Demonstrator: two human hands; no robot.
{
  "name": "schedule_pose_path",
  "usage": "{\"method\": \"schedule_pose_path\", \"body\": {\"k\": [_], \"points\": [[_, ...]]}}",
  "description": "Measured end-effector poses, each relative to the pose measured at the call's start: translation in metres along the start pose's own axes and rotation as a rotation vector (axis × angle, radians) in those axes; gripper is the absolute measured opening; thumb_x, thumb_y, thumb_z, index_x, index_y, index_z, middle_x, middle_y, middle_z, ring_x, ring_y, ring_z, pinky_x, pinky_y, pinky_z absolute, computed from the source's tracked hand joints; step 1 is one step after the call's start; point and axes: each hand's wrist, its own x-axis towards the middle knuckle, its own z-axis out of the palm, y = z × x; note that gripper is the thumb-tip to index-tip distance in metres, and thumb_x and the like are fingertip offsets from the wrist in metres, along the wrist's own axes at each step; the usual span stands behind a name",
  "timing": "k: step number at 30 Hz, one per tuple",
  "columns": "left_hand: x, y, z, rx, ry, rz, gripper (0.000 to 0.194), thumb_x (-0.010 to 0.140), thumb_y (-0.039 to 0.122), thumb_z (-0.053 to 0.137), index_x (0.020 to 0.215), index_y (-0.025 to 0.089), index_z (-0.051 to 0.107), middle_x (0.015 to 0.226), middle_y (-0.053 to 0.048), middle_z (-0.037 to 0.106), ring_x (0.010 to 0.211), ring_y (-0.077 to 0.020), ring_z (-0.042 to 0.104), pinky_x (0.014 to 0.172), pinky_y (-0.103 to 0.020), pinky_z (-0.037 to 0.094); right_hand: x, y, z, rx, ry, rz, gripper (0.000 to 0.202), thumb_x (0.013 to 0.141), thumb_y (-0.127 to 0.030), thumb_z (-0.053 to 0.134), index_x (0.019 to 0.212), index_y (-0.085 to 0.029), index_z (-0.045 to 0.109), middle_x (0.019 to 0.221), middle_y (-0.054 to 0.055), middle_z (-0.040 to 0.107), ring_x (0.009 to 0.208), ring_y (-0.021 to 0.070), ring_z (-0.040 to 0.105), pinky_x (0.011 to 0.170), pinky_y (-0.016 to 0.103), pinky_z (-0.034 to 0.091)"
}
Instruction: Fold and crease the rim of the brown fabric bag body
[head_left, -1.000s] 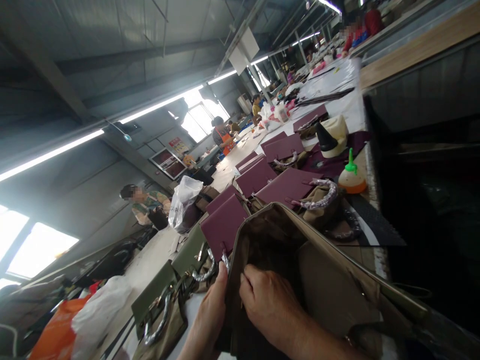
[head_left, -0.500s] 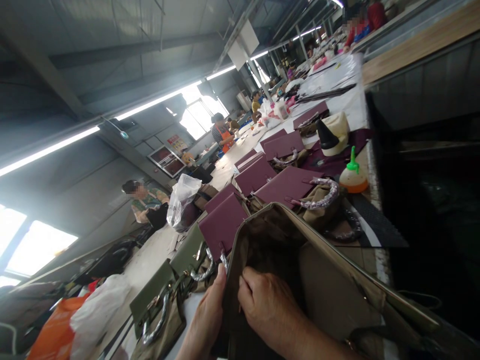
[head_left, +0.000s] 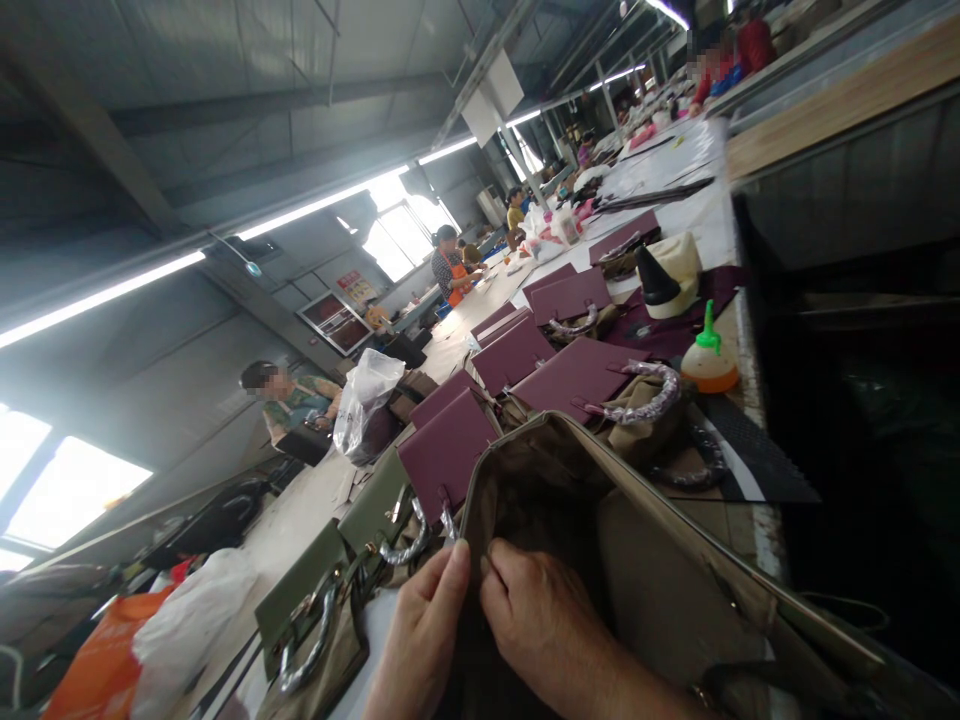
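An olive-brown bag lies open in front of me, its dark mouth facing up. My left hand is at the bag's left rim, thumb and fingers pinching the edge from outside. Inside the mouth, my right hand is closed against the inner lining near that same edge; its fingertips are pressed on the lining fabric. The two hands are close together with the bag wall between them. The underside of the right fingers is hidden.
Purple bags and green bags with wrapped handles stand on the long table. A glue bottle with a green nozzle and a black cone are at the right. A person works across the table.
My left thumb has bent down onto the bag's rim, and the left hand has shifted slightly right. The right hand has hardly moved. The person across has changed arm position.
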Motion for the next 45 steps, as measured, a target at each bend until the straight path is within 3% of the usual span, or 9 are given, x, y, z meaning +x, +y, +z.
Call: {"method": "schedule_pose_path", "body": {"k": [5, 9, 16, 29, 32, 36, 40, 45], "points": [[0.0, -0.004, 0.002, -0.024, -0.024, 0.107, 0.043, 0.066, 0.056, 0.058, 0.07, 0.014, 0.067, 0.058, -0.001, 0.06, 0.061, -0.0164, 0.054, 0.058, -0.02, 0.042, -0.001, 0.002, 0.002, -0.02, 0.018, -0.024, 0.025, 0.085, -0.02, 0.034, 0.068, -0.02, 0.052, 0.063, 0.001, 0.065, 0.062, 0.0148, 0.063, 0.05, 0.026, 0.025], [0.003, -0.008, 0.002, 0.028, 0.048, 0.161, 0.042, 0.065, 0.055, 0.058, 0.065, 0.014, 0.066, 0.054, 0.0, 0.057, 0.061, -0.0159, 0.052, 0.055, -0.019, 0.04, -0.001, 0.003, 0.003, -0.025, 0.022, -0.033, 0.025, 0.085, -0.019, 0.034, 0.068, -0.02, 0.052, 0.063, 0.001, 0.065, 0.061, 0.0139, 0.063, 0.05, 0.026, 0.025], [0.008, -0.009, -0.004, 0.037, -0.048, 0.11, 0.041, 0.065, 0.052, 0.06, 0.054, 0.012, 0.057, 0.051, 0.001, 0.052, 0.052, -0.0116, 0.045, 0.049, -0.019, 0.034, -0.002, 0.002, 0.003, -0.039, 0.006, -0.02, 0.023, 0.085, -0.018, 0.034, 0.071, -0.02, 0.053, 0.065, 0.001, 0.065, 0.063, 0.0145, 0.063, 0.052, 0.026, 0.026], [0.007, -0.002, -0.002, 0.168, 0.008, 0.202, 0.036, 0.069, 0.044, 0.055, 0.051, 0.013, 0.056, 0.051, 0.001, 0.051, 0.054, -0.0128, 0.044, 0.051, -0.02, 0.033, -0.001, 0.004, 0.004, -0.034, -0.013, -0.02, 0.024, 0.086, -0.018, 0.033, 0.071, -0.021, 0.052, 0.065, 0.001, 0.065, 0.063, 0.0147, 0.063, 0.051, 0.025, 0.027], [0.008, -0.005, -0.004, 0.076, -0.037, 0.187, 0.035, 0.068, 0.045, 0.058, 0.056, 0.012, 0.062, 0.051, 0.001, 0.054, 0.053, -0.0122, 0.045, 0.05, -0.019, 0.034, 0.0, 0.002, 0.004, -0.052, -0.037, -0.016, 0.024, 0.085, -0.018, 0.033, 0.073, -0.021, 0.052, 0.065, 0.002, 0.065, 0.065, 0.016, 0.063, 0.052, 0.025, 0.027], [0.007, -0.012, -0.007, -0.195, -0.181, 0.08, 0.036, 0.058, 0.045, 0.068, 0.074, 0.013, 0.068, 0.062, -0.001, 0.061, 0.058, -0.0136, 0.052, 0.051, -0.019, 0.037, 0.004, 0.0, 0.002, -0.07, -0.09, 0.011, 0.021, 0.083, -0.016, 0.036, 0.074, -0.02, 0.054, 0.069, 0.003, 0.066, 0.068, 0.0174, 0.063, 0.052, 0.025, 0.027], [0.003, -0.014, -0.011, -0.408, -0.241, 0.013, 0.04, 0.056, 0.043, 0.072, 0.079, 0.011, 0.068, 0.066, -0.005, 0.065, 0.062, -0.0161, 0.057, 0.056, -0.021, 0.041, 0.005, 0.002, 0.004, -0.01, -0.132, 0.028, 0.03, 0.088, -0.022, 0.028, 0.074, -0.02, 0.054, 0.072, 0.004, 0.066, 0.069, 0.0167, 0.062, 0.054, 0.024, 0.032], [0.01, -0.011, -0.023, -0.403, -0.321, -0.005, 0.035, 0.06, 0.038, 0.069, 0.078, 0.008, 0.068, 0.063, -0.006, 0.065, 0.055, -0.0144, 0.057, 0.055, -0.023, 0.041, -0.033, 0.0, -0.006, -0.069, -0.201, 0.017, 0.037, 0.09, -0.021, 0.021, 0.075, -0.022, 0.055, 0.067, 0.005, 0.066, 0.063, 0.0158, 0.061, 0.057, 0.024, 0.039]]}}
